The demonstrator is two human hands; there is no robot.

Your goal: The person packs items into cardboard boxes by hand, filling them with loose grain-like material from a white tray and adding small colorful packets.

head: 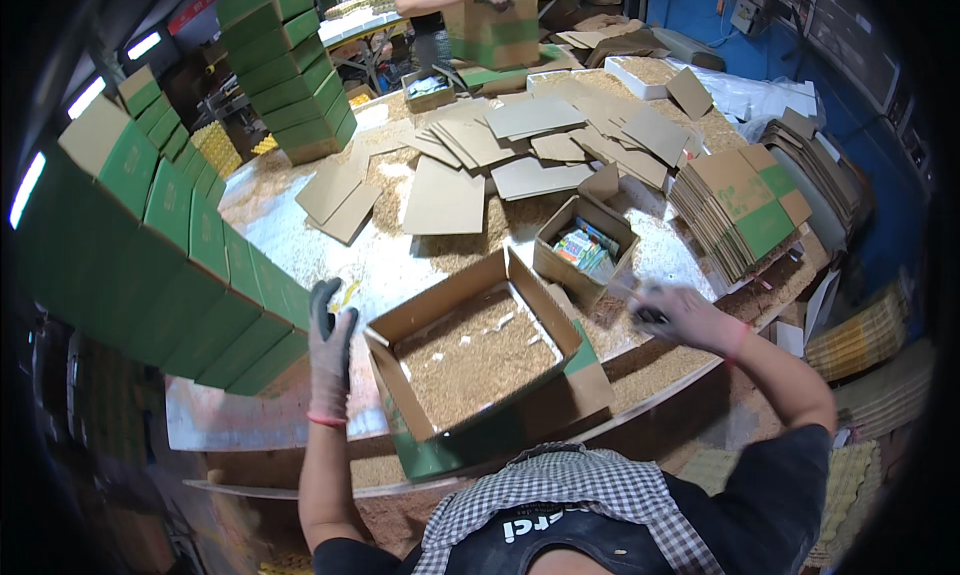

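An open cardboard box (480, 350) with green outer sides stands before me, holding sawdust-like filling with bits of white foam on top. To its left, my left hand (331, 350), in a grey-palmed work glove, is raised with thumb and fingers apart and holds nothing. My right hand (679, 316), gloved and somewhat blurred, is to the right of the box with its fingers curled; whether something small is in it I cannot tell. Between that hand and the box's far side sits a small open carton (585, 252) with printed packets (581, 249) inside.
Tall stacks of green cartons (187, 230) rise at the left. Loose cardboard sheets (444, 196) lie across the table beyond the box. Folded cartons (742, 200) are piled at the right. Across the table, a person (442, 5) handles another cardboard box (495, 31).
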